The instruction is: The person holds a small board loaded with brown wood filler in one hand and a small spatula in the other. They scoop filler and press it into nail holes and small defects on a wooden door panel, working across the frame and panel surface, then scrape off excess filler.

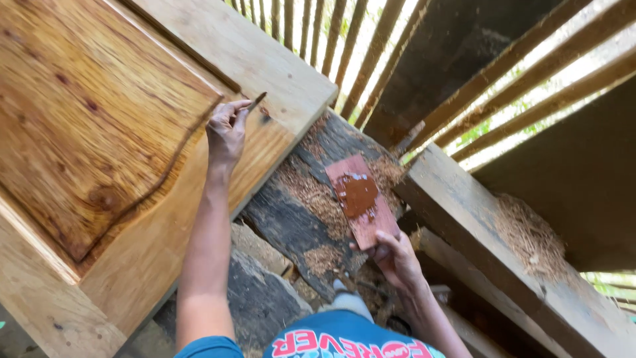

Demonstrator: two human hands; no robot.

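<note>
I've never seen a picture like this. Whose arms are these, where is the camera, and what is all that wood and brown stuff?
There is no machine here: the camera sits on a person's head and looks down at their own two bare hands. The left hand holds a thin small stick against a pale wooden door panel. The right hand grips the lower end of a small flat reddish board carrying a dab of reddish-brown paste. Beneath it lies a dark rough plank sprinkled with sawdust. Slatted walls stand behind.
</note>
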